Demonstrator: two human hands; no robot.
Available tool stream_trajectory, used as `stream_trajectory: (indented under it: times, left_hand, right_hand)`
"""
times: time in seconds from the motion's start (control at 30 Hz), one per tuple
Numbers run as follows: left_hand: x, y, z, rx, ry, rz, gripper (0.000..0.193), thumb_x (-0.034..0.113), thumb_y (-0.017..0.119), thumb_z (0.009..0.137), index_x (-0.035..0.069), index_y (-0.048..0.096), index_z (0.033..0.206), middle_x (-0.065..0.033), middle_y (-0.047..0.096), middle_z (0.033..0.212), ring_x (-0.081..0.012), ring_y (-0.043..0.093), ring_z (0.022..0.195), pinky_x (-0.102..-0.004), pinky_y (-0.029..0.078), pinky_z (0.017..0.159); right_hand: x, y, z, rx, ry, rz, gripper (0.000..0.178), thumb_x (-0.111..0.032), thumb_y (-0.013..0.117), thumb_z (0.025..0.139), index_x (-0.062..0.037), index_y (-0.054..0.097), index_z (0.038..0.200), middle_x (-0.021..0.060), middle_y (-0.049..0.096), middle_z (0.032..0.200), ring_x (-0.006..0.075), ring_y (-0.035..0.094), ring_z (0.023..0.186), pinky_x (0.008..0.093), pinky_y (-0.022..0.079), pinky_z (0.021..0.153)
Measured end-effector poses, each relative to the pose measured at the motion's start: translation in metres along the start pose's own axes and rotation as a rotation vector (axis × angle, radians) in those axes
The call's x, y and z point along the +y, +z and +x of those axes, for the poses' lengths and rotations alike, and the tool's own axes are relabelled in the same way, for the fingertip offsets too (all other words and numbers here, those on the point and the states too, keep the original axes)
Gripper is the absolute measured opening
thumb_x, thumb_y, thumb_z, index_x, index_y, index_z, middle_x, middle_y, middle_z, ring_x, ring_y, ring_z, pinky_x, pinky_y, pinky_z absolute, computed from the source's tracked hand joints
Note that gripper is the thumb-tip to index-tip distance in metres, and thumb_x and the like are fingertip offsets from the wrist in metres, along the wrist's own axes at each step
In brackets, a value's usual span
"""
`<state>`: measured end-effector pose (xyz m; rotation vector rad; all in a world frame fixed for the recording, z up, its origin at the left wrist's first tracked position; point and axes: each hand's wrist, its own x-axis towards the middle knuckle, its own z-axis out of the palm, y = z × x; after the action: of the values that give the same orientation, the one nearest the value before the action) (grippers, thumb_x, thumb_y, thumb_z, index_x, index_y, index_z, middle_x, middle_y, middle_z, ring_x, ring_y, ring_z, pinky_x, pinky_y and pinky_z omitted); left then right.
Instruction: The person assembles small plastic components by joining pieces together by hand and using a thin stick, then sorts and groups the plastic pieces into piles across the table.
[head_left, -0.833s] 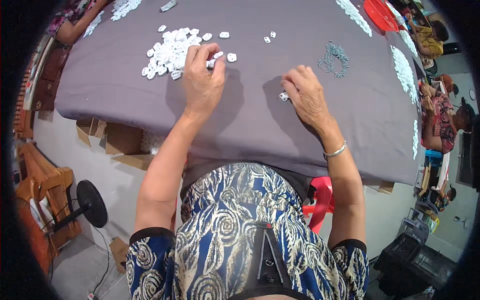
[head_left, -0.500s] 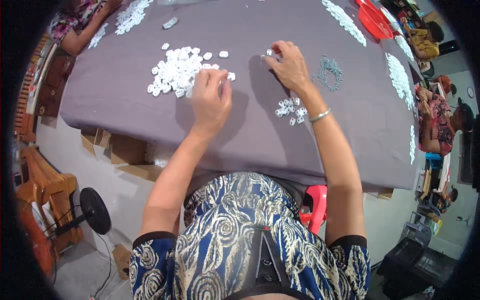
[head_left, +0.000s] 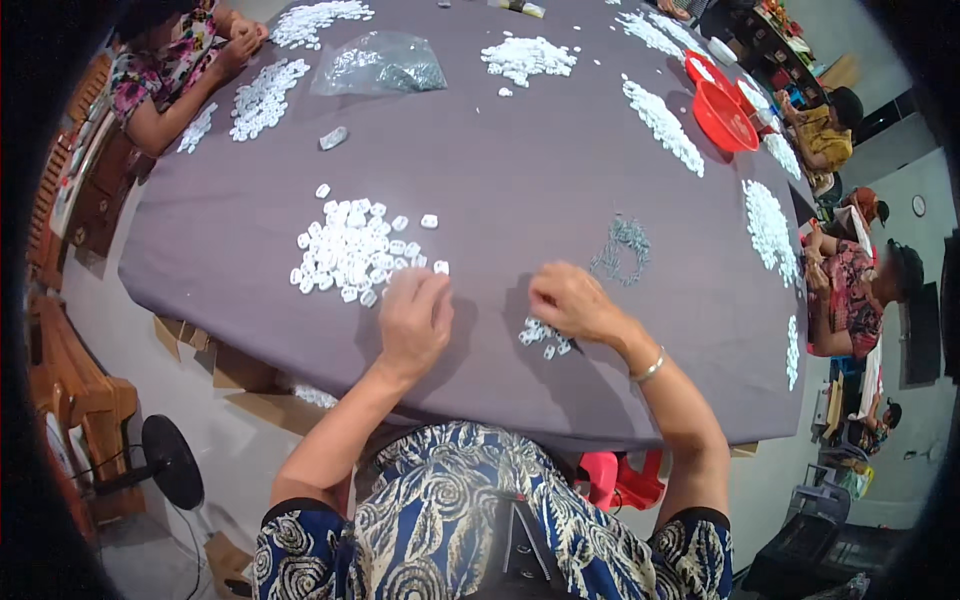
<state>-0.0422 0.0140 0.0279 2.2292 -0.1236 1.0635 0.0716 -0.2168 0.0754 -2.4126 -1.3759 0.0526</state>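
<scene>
My left hand (head_left: 413,322) lies palm down on the grey table cloth (head_left: 520,190), its fingertips at the near edge of a pile of small white plastic pieces (head_left: 352,252). What the fingers hold cannot be seen. My right hand (head_left: 570,302) rests with fingers curled just above a small cluster of white pieces (head_left: 543,337). A little heap of small grey metal parts (head_left: 621,247) lies just beyond the right hand.
More white heaps (head_left: 528,56) and a clear plastic bag (head_left: 378,66) lie across the table, with red bowls (head_left: 725,117) at the far right. Other people sit at the far left (head_left: 165,75) and along the right side (head_left: 850,290). A fan (head_left: 165,462) stands on the floor.
My right hand has drawn back from the far pieces to the small white cluster near me. My left hand stays by the big pile. The view has tilted up the table.
</scene>
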Motion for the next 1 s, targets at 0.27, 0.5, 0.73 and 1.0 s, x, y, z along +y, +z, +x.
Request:
stream_trajectory:
  times: [0.27,0.5,0.73,1.0]
  left_hand:
    - [0.015,-0.010,0.005,-0.027,-0.006,-0.025,0.026,-0.006,0.071,0.068,0.003,0.060,0.091,-0.0109,0.056,0.089,-0.0298,0.056,0.080,-0.0386,0.047,0.069]
    - [0.012,-0.008,0.012,-0.072,-0.098,-0.088,0.025,-0.005,0.072,0.067,0.003,0.060,0.087,-0.0098,0.055,0.088,-0.0289,0.056,0.079,-0.0376,0.046,0.067]
    - [-0.002,-0.008,0.014,-0.048,-0.219,-0.176,0.027,-0.007,0.072,0.065,0.002,0.061,0.088,-0.0111,0.054,0.086,-0.0292,0.055,0.076,-0.0373,0.045,0.064]
    - [-0.012,-0.008,0.021,-0.070,-0.311,-0.372,0.022,-0.006,0.071,0.065,0.001,0.064,0.085,-0.0111,0.054,0.084,-0.0299,0.055,0.075,-0.0379,0.045,0.064]
  right_hand:
    - [0.026,-0.061,0.060,0.161,0.288,0.306,0.022,-0.016,0.070,0.080,0.0002,0.061,0.092,0.0065,0.059,0.073,0.0142,0.056,0.068,0.0293,0.048,0.064]
    - [0.127,-0.086,0.210,0.631,0.271,0.110,0.036,-0.026,0.072,0.079,0.0000,0.062,0.101,0.0072,0.062,0.076,0.0175,0.059,0.070,0.0312,0.049,0.068]
    - [0.211,-0.109,0.349,0.547,0.300,-0.350,0.062,-0.056,0.068,0.078,-0.0084,0.064,0.117,0.0179,0.062,0.119,0.0362,0.057,0.112,0.0476,0.047,0.091]
    - [0.349,-0.133,0.426,0.241,0.318,-0.556,0.081,-0.077,0.058,0.071,-0.0228,0.059,0.131,0.0186,0.053,0.133,0.0399,0.049,0.126,0.0506,0.039,0.104]
